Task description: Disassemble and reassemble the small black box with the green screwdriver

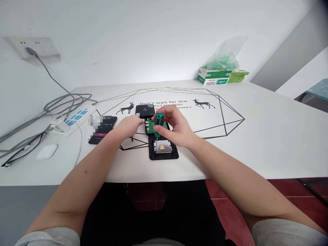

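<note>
Two black pieces, a square lid (145, 111) and a cover (164, 157) holding a metal plate (166, 146), flank an exposed green circuit board (150, 129) on the bench (205, 153). The opening-up looks done; what remains can't be judged. The right hand (179, 128), wrist bent inward, grips a green screwdriver (159, 119) near upright, tip down over the cover; the left hand (130, 125) reaches palm-down to the board's edge, its hold unclear.

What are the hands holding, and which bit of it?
The right hand holds the screwdriver by its handle. I can't tell whether the left hand grips anything.
</note>
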A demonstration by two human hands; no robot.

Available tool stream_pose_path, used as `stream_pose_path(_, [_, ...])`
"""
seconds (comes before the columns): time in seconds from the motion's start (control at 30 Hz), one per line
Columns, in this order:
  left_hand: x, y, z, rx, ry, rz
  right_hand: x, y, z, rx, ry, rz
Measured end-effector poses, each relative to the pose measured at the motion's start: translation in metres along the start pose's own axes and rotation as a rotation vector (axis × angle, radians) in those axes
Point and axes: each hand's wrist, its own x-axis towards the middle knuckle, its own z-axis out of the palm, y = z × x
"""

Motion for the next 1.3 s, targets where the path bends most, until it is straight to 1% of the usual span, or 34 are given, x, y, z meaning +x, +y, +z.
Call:
stream_pose_path(0.17, [0.004,0.002,0.000,0.075,0.047,0.005,0.000,0.000,0.000,0.004,0.007,-0.007])
stream_pose_path(0.33, [0.005,0.008,-0.002,0.122,-0.008,0.020,0.000,0.002,-0.001,-0.029,0.013,-0.005])
stream_pose_path(0.43, [0.006,0.007,-0.001,0.130,-0.014,0.013,0.000,0.003,-0.001,-0.032,0.017,-0.003])
stream_pose_path(0.67, [0.008,0.004,0.001,0.104,0.025,-0.028,-0.001,0.004,-0.002,-0.051,0.023,0.003])
stream_pose_path(0.87, [0.009,0.009,0.000,0.080,0.014,-0.004,-0.001,0.004,-0.002,-0.049,0.025,0.003])
stream_pose_path(1.17, [0.011,0.009,0.001,0.027,0.054,0.001,0.000,0.004,-0.002,-0.047,0.026,-0.017])
stream_pose_path(1.3, [0.013,0.008,0.005,-0.030,0.073,-0.011,0.000,0.003,-0.002,-0.042,0.104,-0.022])
